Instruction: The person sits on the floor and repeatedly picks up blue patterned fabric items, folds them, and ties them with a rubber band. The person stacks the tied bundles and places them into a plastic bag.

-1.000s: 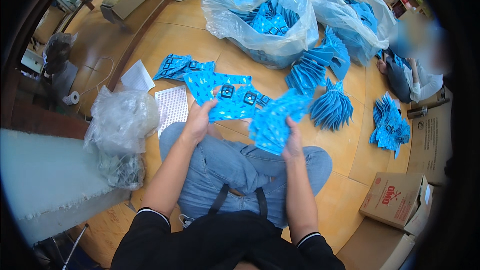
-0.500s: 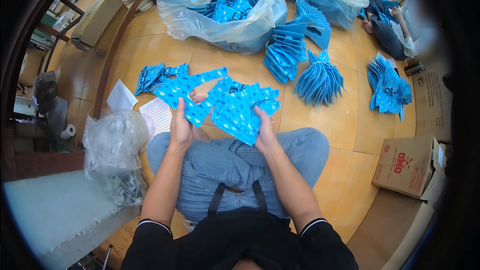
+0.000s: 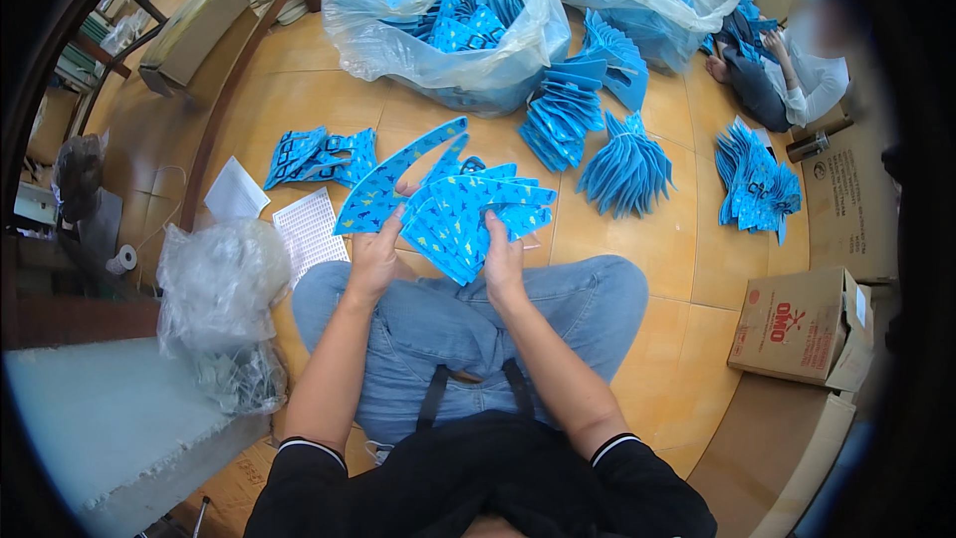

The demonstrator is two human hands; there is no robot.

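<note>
Over my crossed legs, my right hand grips a fanned stack of blue printed fabric pieces, thumb on top. My left hand is closed on a single curved blue printed piece, whose long strip arches up to the far side. That piece lies against the stack's left edge, and some of my left fingers are hidden behind it. Just beyond, on the floor, lies a flat pile of blue pieces with dark print. Fanned bundles of blue pieces stand to the far right.
Two clear plastic bags full of blue pieces stand at the back. A printed sheet and crumpled clear plastic lie left. Another fanned bundle and a cardboard box are right. A person sits far right.
My left hand has brought the single piece right, against the stack, and its strip now curves upward. My right hand has shifted slightly left with the stack. The view has turned slightly.
</note>
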